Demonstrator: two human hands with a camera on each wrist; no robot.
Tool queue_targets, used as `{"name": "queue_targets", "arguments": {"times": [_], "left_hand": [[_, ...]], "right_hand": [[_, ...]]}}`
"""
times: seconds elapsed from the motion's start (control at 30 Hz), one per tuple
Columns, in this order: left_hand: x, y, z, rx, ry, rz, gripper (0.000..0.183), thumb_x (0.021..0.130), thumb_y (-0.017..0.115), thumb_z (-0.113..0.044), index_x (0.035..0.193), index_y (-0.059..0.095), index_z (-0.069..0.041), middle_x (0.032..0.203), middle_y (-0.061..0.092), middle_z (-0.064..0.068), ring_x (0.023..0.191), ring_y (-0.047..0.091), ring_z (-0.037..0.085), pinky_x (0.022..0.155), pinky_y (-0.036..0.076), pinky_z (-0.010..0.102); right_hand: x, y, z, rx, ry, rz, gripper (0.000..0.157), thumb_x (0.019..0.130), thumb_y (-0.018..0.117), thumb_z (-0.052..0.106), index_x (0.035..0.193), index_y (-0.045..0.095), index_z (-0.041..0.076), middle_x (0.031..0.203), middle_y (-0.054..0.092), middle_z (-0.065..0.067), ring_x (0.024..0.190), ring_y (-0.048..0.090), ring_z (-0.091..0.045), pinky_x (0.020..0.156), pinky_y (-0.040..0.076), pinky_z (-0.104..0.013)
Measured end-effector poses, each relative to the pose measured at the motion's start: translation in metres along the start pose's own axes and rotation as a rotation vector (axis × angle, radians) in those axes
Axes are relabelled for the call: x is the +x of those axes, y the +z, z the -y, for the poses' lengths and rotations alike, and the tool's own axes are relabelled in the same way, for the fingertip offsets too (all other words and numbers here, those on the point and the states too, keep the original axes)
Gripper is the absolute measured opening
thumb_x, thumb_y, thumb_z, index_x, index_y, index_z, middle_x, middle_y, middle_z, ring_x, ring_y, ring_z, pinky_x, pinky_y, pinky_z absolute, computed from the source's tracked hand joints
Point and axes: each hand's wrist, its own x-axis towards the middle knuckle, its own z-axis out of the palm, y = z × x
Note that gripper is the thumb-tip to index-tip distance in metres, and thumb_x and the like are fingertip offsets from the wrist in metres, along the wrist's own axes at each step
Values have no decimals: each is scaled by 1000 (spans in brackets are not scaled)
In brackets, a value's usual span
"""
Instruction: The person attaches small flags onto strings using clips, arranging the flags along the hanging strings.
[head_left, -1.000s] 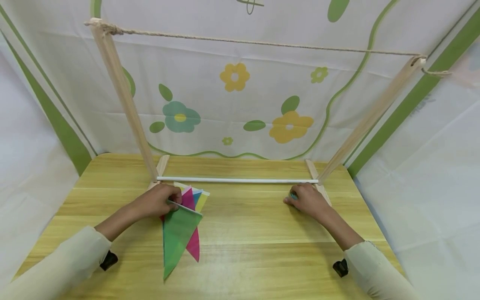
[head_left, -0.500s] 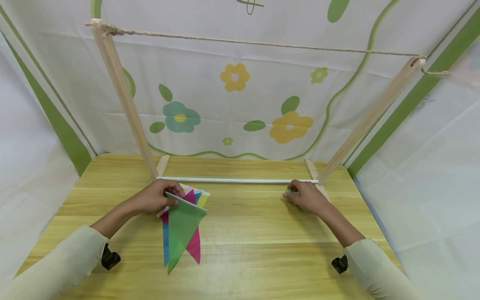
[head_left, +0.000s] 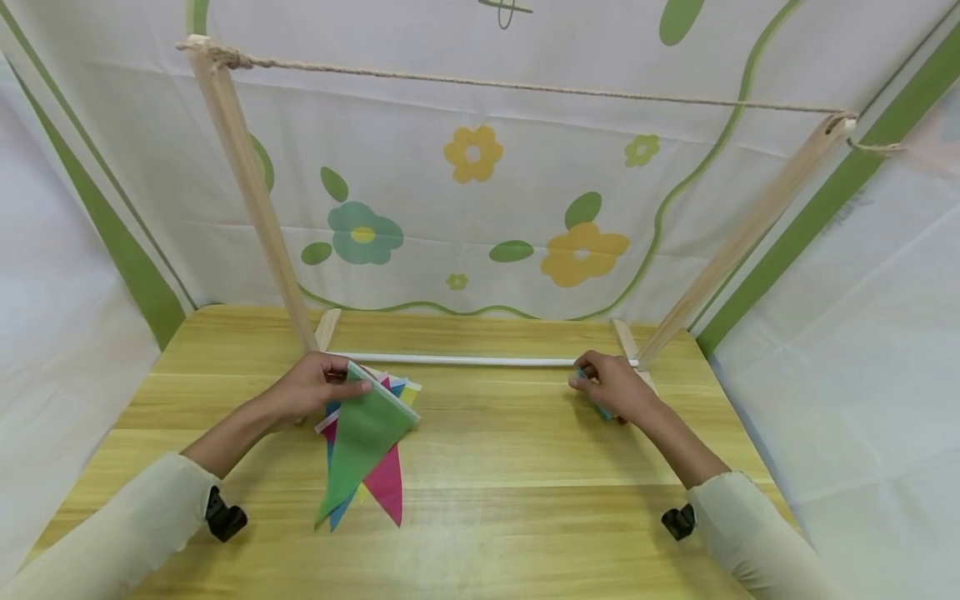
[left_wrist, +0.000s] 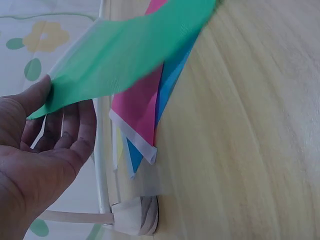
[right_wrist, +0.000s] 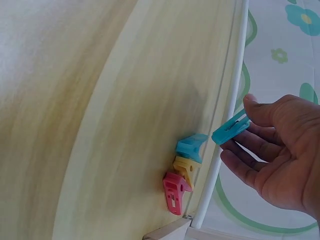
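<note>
My left hand (head_left: 311, 390) pinches a green triangular pennant (head_left: 369, 429) by its white-edged top, thumb in front. Beneath it a fanned pile of pennants lies on the table, with a pink pennant (left_wrist: 137, 107), a blue pennant (left_wrist: 172, 82) and a yellow one showing. My right hand (head_left: 617, 387) pinches a blue clothespin (right_wrist: 231, 128) between thumb and fingers, as the right wrist view shows. Close below it on the table lie another blue clothespin (right_wrist: 191, 146), a yellow clothespin (right_wrist: 185, 169) and a red clothespin (right_wrist: 175, 192).
Two wooden posts, the left post (head_left: 255, 196) and the right post (head_left: 742, 242), stand at the table's back. A twine line (head_left: 525, 86) runs between their tops, and a white rod (head_left: 465, 360) joins their bases. Flowered cloth (head_left: 420, 192) hangs behind the wooden table (head_left: 510, 517).
My left hand has lifted the green pennant slightly off the pile and tilted its top edge. My right hand has risen a little, with the blue clothespin now raised above the others.
</note>
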Motion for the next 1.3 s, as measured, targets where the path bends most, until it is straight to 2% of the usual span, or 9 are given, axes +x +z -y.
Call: {"name": "queue_targets", "arguments": {"times": [0.17,0.3,0.4,0.57,0.7,0.77,0.93,1.17,1.3], "left_hand": [[-1,0,-5,-34,7,-26,25,110,77,-17,114,80,8,100,81,11,85,70,12,79,64,29],[-2,-2,-10,-69,-2,-53,29,110,77,-18,109,76,11,88,75,5,80,66,10,77,64,31],[-2,-2,-14,-100,-8,-73,30,110,77,-17,109,74,13,85,75,2,81,70,11,81,67,31],[0,-3,-21,-132,-12,-96,30,111,76,-17,117,75,13,93,81,-2,91,79,11,91,69,31],[2,-4,-26,-152,-7,-116,32,112,74,-17,125,75,12,99,83,-7,95,81,10,94,69,30],[3,-5,-29,-166,1,-129,32,113,73,-17,125,74,13,100,83,-8,95,81,10,95,69,30],[7,-4,-37,-216,33,-164,29,113,73,-18,118,75,11,98,82,-10,95,81,8,95,70,31],[11,-2,-45,-283,90,-226,17,112,74,-18,111,80,-2,92,81,-10,88,80,6,87,70,25],[14,-2,-51,-318,121,-255,14,112,74,-16,110,83,-5,91,83,-8,86,80,7,85,70,25]], "right_hand": [[3,-3,1,-36,-33,-27,42,115,69,23,145,67,-7,124,81,-23,111,81,-38,98,68,-56],[4,-7,2,-29,-30,-27,41,115,68,21,144,68,-8,123,81,-22,115,79,-40,99,68,-55],[3,-11,3,-12,-24,-21,41,115,69,20,144,67,-9,124,80,-22,116,79,-40,99,68,-54],[3,-16,5,5,-11,-27,42,115,69,19,145,66,-9,126,79,-23,117,78,-40,99,68,-54],[3,-19,7,7,-14,-38,42,114,70,18,145,67,-10,126,79,-24,117,78,-41,99,68,-54],[3,-21,8,5,-27,-43,41,114,70,17,144,67,-11,126,80,-25,116,78,-41,99,68,-54],[4,-26,12,-9,-47,-54,39,113,70,14,142,67,-12,125,79,-26,117,78,-42,101,68,-54],[6,-34,18,-5,-51,-56,38,114,69,14,143,67,-11,126,79,-26,117,78,-42,102,67,-55],[6,-38,22,-22,-58,-63,39,114,69,15,144,66,-10,127,79,-26,118,78,-42,102,67,-55]]}}
